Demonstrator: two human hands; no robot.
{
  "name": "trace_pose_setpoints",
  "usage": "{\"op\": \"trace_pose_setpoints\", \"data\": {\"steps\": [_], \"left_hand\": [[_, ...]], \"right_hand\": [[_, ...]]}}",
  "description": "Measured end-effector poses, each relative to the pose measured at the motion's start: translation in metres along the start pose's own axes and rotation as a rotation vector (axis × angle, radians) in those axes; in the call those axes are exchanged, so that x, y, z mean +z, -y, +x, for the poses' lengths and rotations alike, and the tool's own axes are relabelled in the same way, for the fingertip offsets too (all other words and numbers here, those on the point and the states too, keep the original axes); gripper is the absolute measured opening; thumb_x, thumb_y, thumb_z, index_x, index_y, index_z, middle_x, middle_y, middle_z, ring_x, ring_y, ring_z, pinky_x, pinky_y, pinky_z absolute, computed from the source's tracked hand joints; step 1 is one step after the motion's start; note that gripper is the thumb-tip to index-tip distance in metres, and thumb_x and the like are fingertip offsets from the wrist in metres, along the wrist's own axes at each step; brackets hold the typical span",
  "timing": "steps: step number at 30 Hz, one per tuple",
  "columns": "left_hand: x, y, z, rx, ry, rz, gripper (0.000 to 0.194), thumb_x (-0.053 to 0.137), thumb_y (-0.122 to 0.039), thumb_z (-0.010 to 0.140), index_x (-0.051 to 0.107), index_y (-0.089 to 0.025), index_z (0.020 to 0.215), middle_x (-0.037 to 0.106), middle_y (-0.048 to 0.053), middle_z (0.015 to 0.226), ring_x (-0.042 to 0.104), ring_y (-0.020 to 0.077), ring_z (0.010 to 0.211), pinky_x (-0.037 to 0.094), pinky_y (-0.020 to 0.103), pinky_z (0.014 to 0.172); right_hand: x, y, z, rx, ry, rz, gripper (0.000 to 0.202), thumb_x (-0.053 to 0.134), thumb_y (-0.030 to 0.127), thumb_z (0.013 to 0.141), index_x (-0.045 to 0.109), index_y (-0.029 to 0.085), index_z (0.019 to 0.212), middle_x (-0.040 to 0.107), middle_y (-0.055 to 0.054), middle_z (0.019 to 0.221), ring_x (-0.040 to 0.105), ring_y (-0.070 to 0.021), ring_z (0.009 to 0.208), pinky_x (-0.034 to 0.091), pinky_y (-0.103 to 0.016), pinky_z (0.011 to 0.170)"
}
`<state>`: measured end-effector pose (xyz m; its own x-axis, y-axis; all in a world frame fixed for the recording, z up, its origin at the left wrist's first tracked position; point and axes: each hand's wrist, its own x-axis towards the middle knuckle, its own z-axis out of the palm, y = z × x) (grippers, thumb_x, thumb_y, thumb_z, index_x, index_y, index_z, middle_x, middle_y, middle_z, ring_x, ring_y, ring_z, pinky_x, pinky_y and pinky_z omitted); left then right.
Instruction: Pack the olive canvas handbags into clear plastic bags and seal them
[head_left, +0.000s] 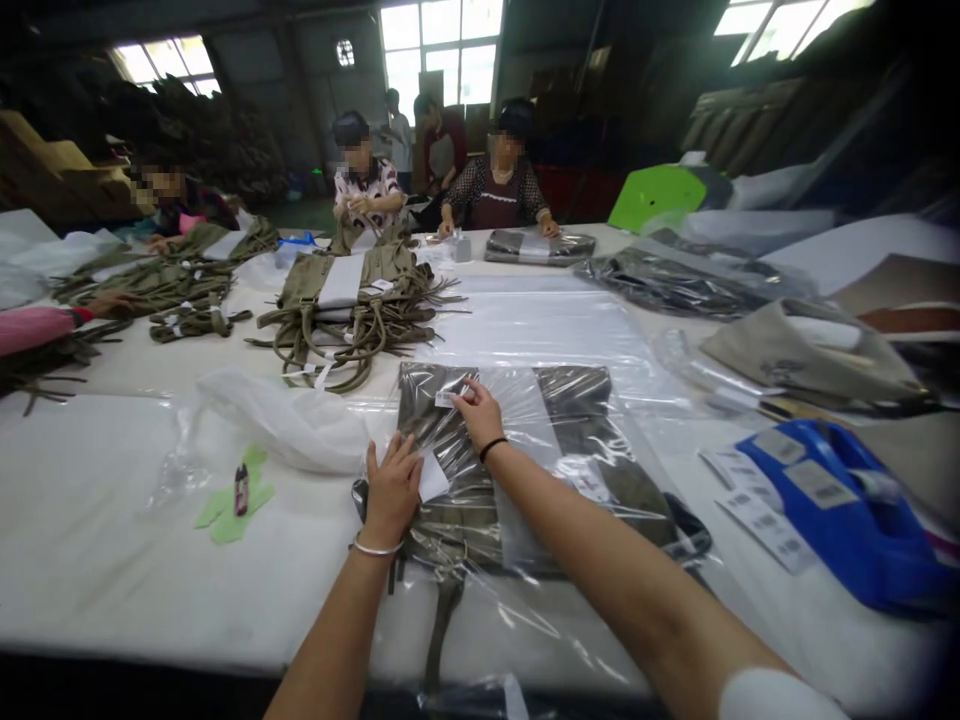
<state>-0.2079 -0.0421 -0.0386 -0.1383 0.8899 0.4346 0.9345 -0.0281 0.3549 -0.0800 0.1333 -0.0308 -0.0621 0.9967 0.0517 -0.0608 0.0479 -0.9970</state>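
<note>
An olive-green bag [577, 410] with a white paper band lies inside a clear plastic bag on the white table in front of me. My left hand [392, 485], with a bracelet at the wrist, rests on the left edge of the plastic, fingers spread. Up on the top left part of the package is my right hand [478, 415], its thumb and index finger at a small white label [445, 399]. The fingertips touch the label's right end. A white paper tag [433, 478] shows beside my left fingers.
A blue tape dispenser [840, 500] and barcode label sheets [761, 525] are at the right. Small snips [241, 490] lie on green scraps at the left. Stacked olive bags [341, 290] stand behind. Several people work across the table; a pink sleeve [37, 328] reaches in from the left.
</note>
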Motion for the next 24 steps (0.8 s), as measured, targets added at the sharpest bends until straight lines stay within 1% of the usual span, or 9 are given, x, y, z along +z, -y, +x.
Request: {"op": "trace_pose_setpoints", "data": {"steps": [3,7,9,12,14,17,20,22,24], "left_hand": [[0.002,0.003,-0.001,-0.005,-0.005,-0.026,0.025,0.047,-0.025,0.100,0.067,-0.026,0.114,0.062,0.005,0.137,0.046,0.0250,0.139,0.012,0.062,0.121],[0.000,0.001,-0.001,-0.009,0.010,-0.036,0.025,0.047,-0.025,0.100,0.067,-0.025,0.114,0.062,0.005,0.137,0.046,0.0258,0.140,0.012,0.062,0.121],[-0.001,0.000,-0.001,-0.015,0.021,-0.041,0.025,0.046,-0.025,0.100,0.067,-0.024,0.114,0.062,0.006,0.137,0.046,0.0261,0.140,0.012,0.062,0.121],[-0.001,0.000,0.000,-0.026,0.027,-0.061,0.026,0.046,-0.024,0.099,0.067,-0.025,0.115,0.062,0.006,0.137,0.046,0.0259,0.139,0.013,0.062,0.121],[0.000,0.000,-0.001,-0.038,0.029,-0.074,0.025,0.048,-0.024,0.098,0.068,-0.025,0.113,0.062,0.007,0.137,0.046,0.0259,0.139,0.014,0.063,0.121],[0.003,0.001,-0.002,-0.065,0.039,-0.085,0.025,0.048,-0.023,0.098,0.069,-0.025,0.111,0.060,0.008,0.139,0.047,0.0260,0.138,0.017,0.063,0.120],[0.005,0.003,-0.003,-0.087,0.052,-0.107,0.026,0.046,-0.023,0.098,0.068,-0.025,0.113,0.059,0.008,0.140,0.047,0.0259,0.138,0.020,0.063,0.119],[0.007,0.004,-0.003,-0.095,0.056,-0.127,0.027,0.045,-0.022,0.098,0.068,-0.025,0.113,0.059,0.008,0.140,0.047,0.0261,0.139,0.022,0.063,0.118],[0.008,0.006,-0.004,-0.102,0.043,-0.145,0.029,0.044,-0.022,0.098,0.068,-0.023,0.115,0.060,0.009,0.139,0.048,0.0262,0.138,0.024,0.062,0.118]], "right_hand": [[0.006,-0.003,0.001,-0.022,0.003,-0.019,0.065,0.072,0.037,0.069,0.060,0.013,0.128,0.066,0.002,0.078,0.063,-0.0154,0.075,0.050,-0.030,0.079],[0.015,-0.007,0.006,-0.033,-0.032,-0.136,0.058,0.070,0.035,0.073,0.061,0.017,0.127,0.068,0.002,0.079,0.064,-0.0158,0.077,0.049,-0.030,0.083],[0.019,-0.008,0.007,-0.041,-0.045,-0.233,0.054,0.068,0.034,0.075,0.062,0.019,0.127,0.069,0.001,0.082,0.064,-0.0168,0.082,0.048,-0.031,0.085],[0.023,-0.008,0.005,-0.085,-0.069,-0.436,0.050,0.067,0.029,0.078,0.062,0.022,0.127,0.070,-0.001,0.086,0.061,-0.0205,0.095,0.044,-0.035,0.093],[0.026,-0.007,0.000,-0.126,-0.084,-0.565,0.052,0.067,0.025,0.078,0.062,0.023,0.130,0.071,-0.003,0.090,0.057,-0.0237,0.103,0.040,-0.039,0.099],[0.027,-0.008,-0.004,-0.185,-0.090,-0.678,0.057,0.069,0.022,0.076,0.060,0.023,0.133,0.070,-0.006,0.099,0.054,-0.0269,0.106,0.036,-0.042,0.102],[0.028,-0.009,-0.002,-0.179,-0.094,-0.640,0.058,0.067,0.017,0.075,0.060,0.022,0.133,0.068,-0.007,0.101,0.054,-0.0259,0.105,0.035,-0.043,0.104],[0.027,-0.005,0.002,-0.103,-0.119,-0.448,0.057,0.063,0.016,0.075,0.060,0.019,0.131,0.067,-0.005,0.100,0.056,-0.0228,0.102,0.037,-0.041,0.104],[0.023,0.002,0.005,-0.001,-0.140,-0.216,0.050,0.060,0.020,0.076,0.063,0.016,0.126,0.067,-0.005,0.101,0.058,-0.0194,0.096,0.043,-0.037,0.100]]}}
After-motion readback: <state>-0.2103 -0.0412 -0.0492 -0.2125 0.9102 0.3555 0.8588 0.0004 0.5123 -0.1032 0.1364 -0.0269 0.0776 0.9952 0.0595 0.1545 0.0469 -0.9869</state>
